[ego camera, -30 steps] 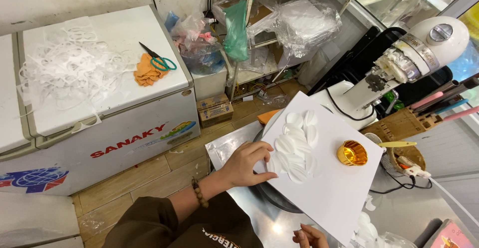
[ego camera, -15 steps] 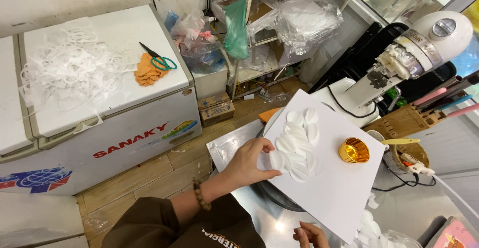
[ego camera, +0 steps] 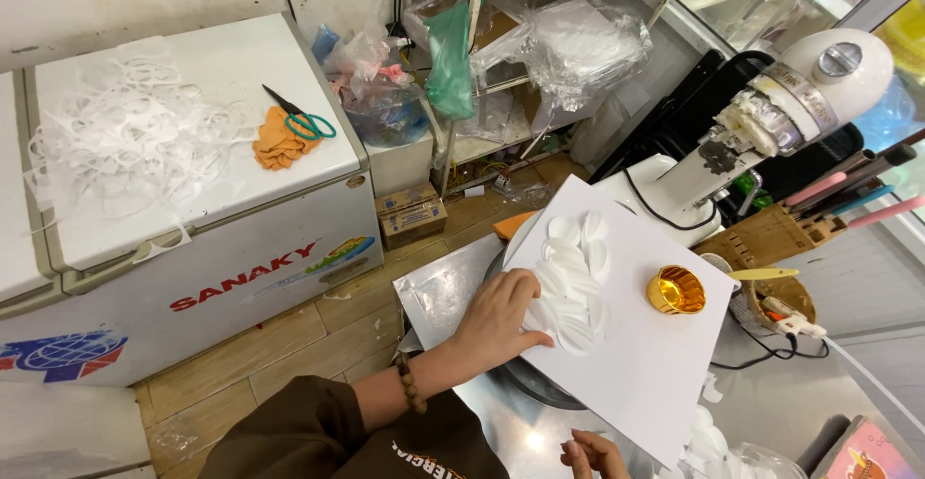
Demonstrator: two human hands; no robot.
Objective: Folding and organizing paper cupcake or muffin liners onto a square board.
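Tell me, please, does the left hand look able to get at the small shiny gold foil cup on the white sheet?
Probably yes: the left hand rests on the white paper discs, and only bare white sheet lies between them and the gold foil cup.

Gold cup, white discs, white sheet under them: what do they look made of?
Gold cup: likely metallic foil or foil-coated paper; shiny, mirror-like, with a pleated wall.
White discs: probably thin paper or foam; matte, flat, overlapping under the left hand. Hard to tell which.
White sheet: looks like stiff card or foam board; matte, lying flat with crisp straight edges.
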